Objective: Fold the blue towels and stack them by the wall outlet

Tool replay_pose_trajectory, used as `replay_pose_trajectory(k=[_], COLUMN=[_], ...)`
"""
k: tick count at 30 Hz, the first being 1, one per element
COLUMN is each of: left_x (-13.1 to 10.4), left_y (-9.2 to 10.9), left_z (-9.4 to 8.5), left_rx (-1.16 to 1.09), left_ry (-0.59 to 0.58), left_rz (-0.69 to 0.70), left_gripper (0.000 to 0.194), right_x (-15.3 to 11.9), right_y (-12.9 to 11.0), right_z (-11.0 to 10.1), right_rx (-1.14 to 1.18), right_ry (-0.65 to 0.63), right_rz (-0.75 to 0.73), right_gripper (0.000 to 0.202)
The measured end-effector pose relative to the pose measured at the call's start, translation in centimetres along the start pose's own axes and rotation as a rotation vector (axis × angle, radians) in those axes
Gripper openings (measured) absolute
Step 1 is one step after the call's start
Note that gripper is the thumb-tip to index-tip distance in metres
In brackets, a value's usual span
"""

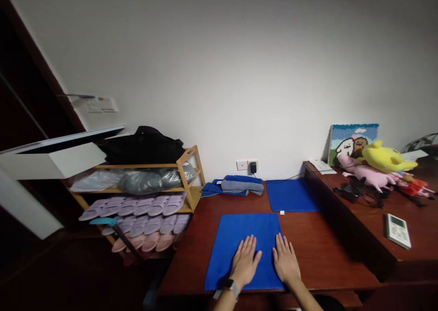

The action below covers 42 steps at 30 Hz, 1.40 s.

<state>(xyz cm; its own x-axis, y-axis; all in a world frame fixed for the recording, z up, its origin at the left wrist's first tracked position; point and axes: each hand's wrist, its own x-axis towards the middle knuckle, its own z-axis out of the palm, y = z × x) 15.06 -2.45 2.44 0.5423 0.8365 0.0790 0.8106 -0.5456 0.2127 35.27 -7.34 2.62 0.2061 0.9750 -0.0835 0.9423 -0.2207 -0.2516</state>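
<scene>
A blue cloth (pixel 247 226) lies spread flat on the brown wooden table (pixel 318 242), close to its front edge. My left hand (pixel 245 261) rests palm down on the cloth, fingers stretched out, with a watch on its wrist. Along the cloth's right edge, my right hand (pixel 286 260) also lies flat with its fingers extended. Neither hand grips anything. Farther back, a second blue cloth (pixel 292 194) is laid flat, a small white tag at its front edge. Folded blue and grey cloths (pixel 239 185) are piled against the wall to its left.
Left of the table stands a wooden rack (pixel 193 178) with several slippers (pixel 137 206) and a black bag (pixel 143 147) on top. On the raised surface at right are plush toys (pixel 386 158), a calculator-like device (pixel 398 231) and cables. A black adapter (pixel 253 167) is plugged into the wall.
</scene>
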Motion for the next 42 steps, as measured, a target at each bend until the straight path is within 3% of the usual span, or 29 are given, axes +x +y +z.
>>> replay_pose_trajectory(k=[4, 6, 8, 14, 21, 24, 26, 28, 32, 35, 38, 42], left_x=[-4.0, -5.3, -6.0, -5.8, -5.9, -5.7, -5.1, -4.1, -1.1, 0.4, 0.2, -2.6], left_y=[-7.6, -9.8, -10.6, -10.3, -11.2, -10.3, -8.3, -4.8, 3.4, 6.4, 4.3, -3.8], left_z=[-1.1, -1.4, -1.4, -0.4, -0.2, -0.8, -1.1, -1.1, -0.2, 0.8, 1.2, -0.3], left_rx=[0.099, 0.124, 0.133, 0.141, 0.148, 0.154, 0.15, 0.122, 0.005, -0.047, -0.026, 0.05], left_ry=[0.058, 0.078, 0.093, 0.151, 0.178, 0.181, 0.221, 0.242, 0.151, 0.077, 0.04, 0.045], left_rz=[-0.191, -0.235, -0.254, -0.235, -0.218, -0.221, -0.194, -0.103, 0.178, 0.212, 0.156, -0.002], left_gripper=[0.068, 0.069, 0.071, 0.07, 0.07, 0.071, 0.069, 0.066, 0.063, 0.063, 0.064, 0.065], right_x=[0.2, 0.2, 0.1, -1.8, -5.0, -5.1, -4.9, -4.7, -4.6, -4.5, -4.6, -4.5], right_y=[0.2, 0.2, 0.1, 0.3, 1.7, 1.9, 1.9, 2.1, 2.5, 2.7, 2.7, 2.5], right_z=[0.5, 0.4, 0.1, -0.5, 1.8, 2.6, 3.0, 3.3, 3.9, 4.1, 4.0, 3.9], right_rx=[0.032, 0.032, 0.024, 0.009, 0.006, 0.025, 0.029, 0.024, 0.021, 0.004, -0.004, 0.003], right_ry=[0.021, 0.013, -0.003, 0.008, 0.041, 0.101, 0.121, 0.133, 0.162, 0.154, 0.16, 0.169], right_rz=[-0.004, 0.001, 0.007, 0.019, -0.041, -0.055, -0.065, -0.073, -0.102, -0.136, -0.124, -0.094], right_gripper=[0.07, 0.07, 0.07, 0.07, 0.07, 0.069, 0.069, 0.069, 0.069, 0.067, 0.069, 0.069])
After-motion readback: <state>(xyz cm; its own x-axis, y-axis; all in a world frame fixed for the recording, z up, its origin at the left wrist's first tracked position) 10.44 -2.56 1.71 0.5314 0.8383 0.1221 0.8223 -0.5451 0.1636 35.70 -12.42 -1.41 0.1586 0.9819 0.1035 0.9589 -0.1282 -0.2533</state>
